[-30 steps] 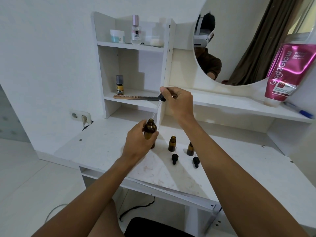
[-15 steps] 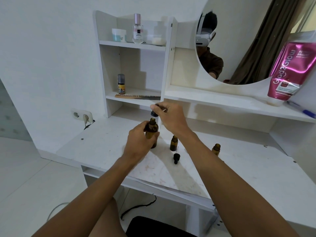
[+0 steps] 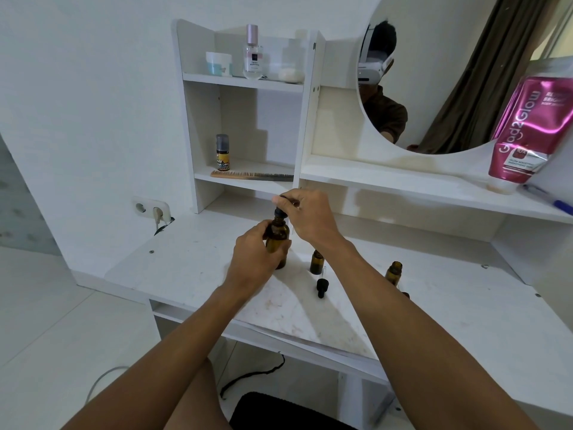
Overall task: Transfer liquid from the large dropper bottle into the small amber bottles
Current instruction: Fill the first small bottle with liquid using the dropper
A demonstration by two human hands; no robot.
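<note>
My left hand (image 3: 255, 254) wraps the large amber dropper bottle (image 3: 277, 240), which stands on the white desk (image 3: 192, 268). My right hand (image 3: 310, 214) pinches the black dropper cap (image 3: 280, 209), which sits right at the bottle's neck; its glass tube is hidden inside. Two small amber bottles stand uncapped to the right: one (image 3: 317, 261) close by, the other (image 3: 393, 272) beside my right forearm. A small black dropper cap (image 3: 322, 287) lies on the desk in front of the nearer one.
White shelves rise behind the bottles, with a comb (image 3: 251, 175) and a small yellow-labelled bottle (image 3: 222, 152) on the lower one. A pink tube (image 3: 527, 131) leans by the round mirror (image 3: 449, 72). A wall socket (image 3: 152, 209) is at left.
My right hand has come down from above the shelf edge, lowering the dropper into the large bottle until its cap meets the neck. My left hand kept hold of the bottle.
</note>
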